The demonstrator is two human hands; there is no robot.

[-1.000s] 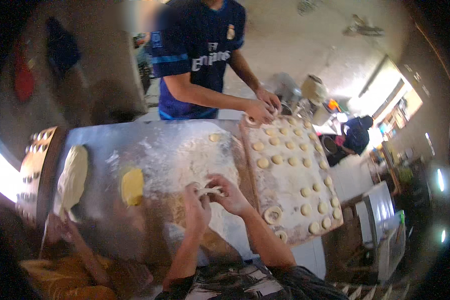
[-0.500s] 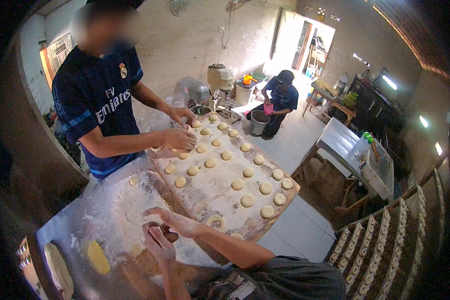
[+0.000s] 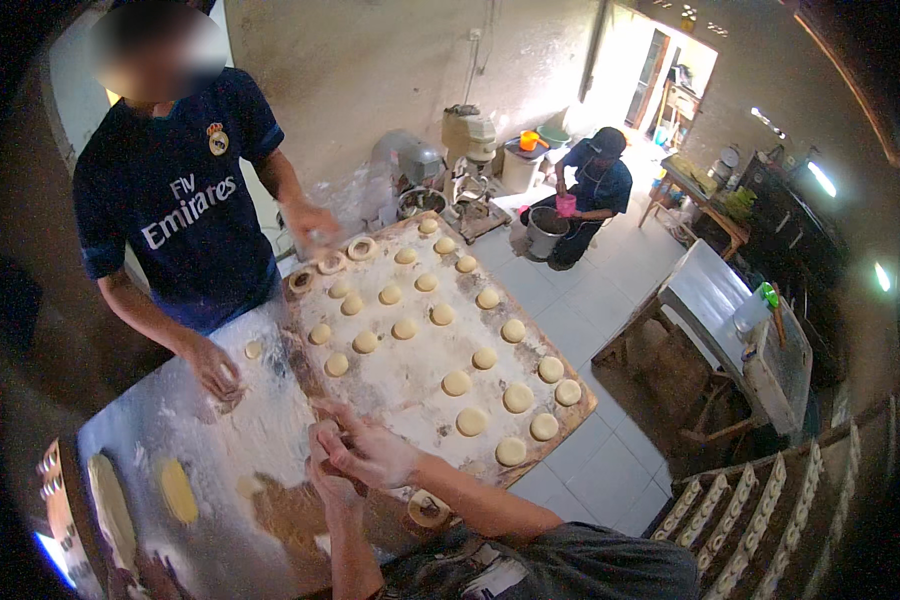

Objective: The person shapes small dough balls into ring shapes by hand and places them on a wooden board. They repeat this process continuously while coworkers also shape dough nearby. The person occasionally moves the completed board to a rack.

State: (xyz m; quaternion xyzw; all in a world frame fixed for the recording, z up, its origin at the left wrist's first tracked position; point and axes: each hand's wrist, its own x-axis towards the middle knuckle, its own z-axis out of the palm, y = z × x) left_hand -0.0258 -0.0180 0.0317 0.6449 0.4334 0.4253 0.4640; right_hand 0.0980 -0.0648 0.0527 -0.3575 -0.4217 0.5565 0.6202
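My left hand (image 3: 332,462) and my right hand (image 3: 370,448) meet, fingers curled and pressed together, over the floury steel table (image 3: 190,410); what lies between them is hidden. Beside them is a wooden board (image 3: 400,390), dusted white and dotted with several pale dough discs (image 3: 456,383). A dough ring (image 3: 428,510) lies near my right forearm, and several more (image 3: 361,248) sit along the board's far-left edge. On the steel, left of my hands, lie a yellow slab (image 3: 178,490) and a long pale dough piece (image 3: 110,510).
A co-worker (image 3: 180,200) stands opposite, one hand (image 3: 220,375) on the floury steel, the other (image 3: 310,225) raised, blurred. Another person (image 3: 590,190) crouches by a bucket (image 3: 547,240). A side table (image 3: 700,300) is at right; racks of shaped dough (image 3: 770,530) at lower right.
My view has swung right. The dough ring between my hands earlier is now hidden. The co-worker's hands, together at the board before, have parted, one dropping to the steel table.
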